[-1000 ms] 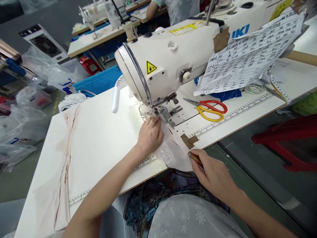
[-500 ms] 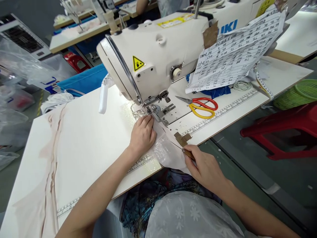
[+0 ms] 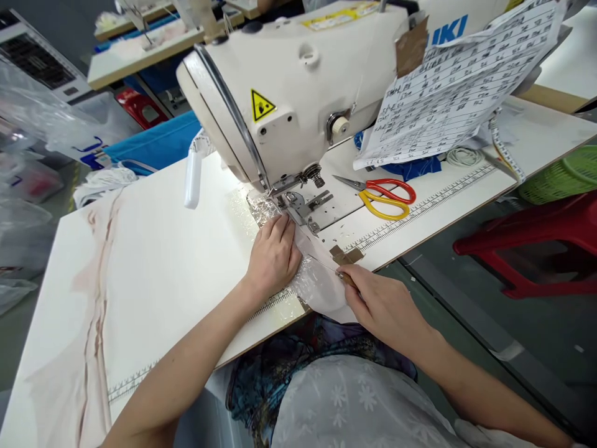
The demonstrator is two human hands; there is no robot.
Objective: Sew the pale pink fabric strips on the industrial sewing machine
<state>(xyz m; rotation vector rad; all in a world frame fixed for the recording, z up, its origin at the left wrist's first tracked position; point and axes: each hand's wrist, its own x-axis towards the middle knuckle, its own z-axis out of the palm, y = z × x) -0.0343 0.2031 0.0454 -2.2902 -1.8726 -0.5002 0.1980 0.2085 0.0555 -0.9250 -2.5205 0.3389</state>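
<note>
My left hand [image 3: 274, 255] presses down beside the needle area of a white sewing machine [image 3: 289, 81], its fingers close together and bent on pale, thin fabric [image 3: 326, 292]. The fabric runs from under the presser foot area toward the table's front edge. In my right hand [image 3: 385, 305] is an awl [image 3: 346, 277] with a wooden handle, gripped between thumb and fingers. Its thin metal shaft points left over the fabric, toward my left hand. The left fingertips partly cover the fabric at the foot. Whether the awl tip touches the fabric, I cannot tell.
Scissors [image 3: 386, 198] with red and yellow handles lie right of the needle area. A handwritten sheet [image 3: 457, 93] hangs from the machine. Pinkish fabric [image 3: 96, 336] lies along the table's left side. A red stool [image 3: 536, 249] and green basket [image 3: 566, 177] stand at right.
My right hand and the awl have moved a little left and forward, bringing the shaft nearer my left hand. The left hand stays at the needle area; the view has shifted slightly.
</note>
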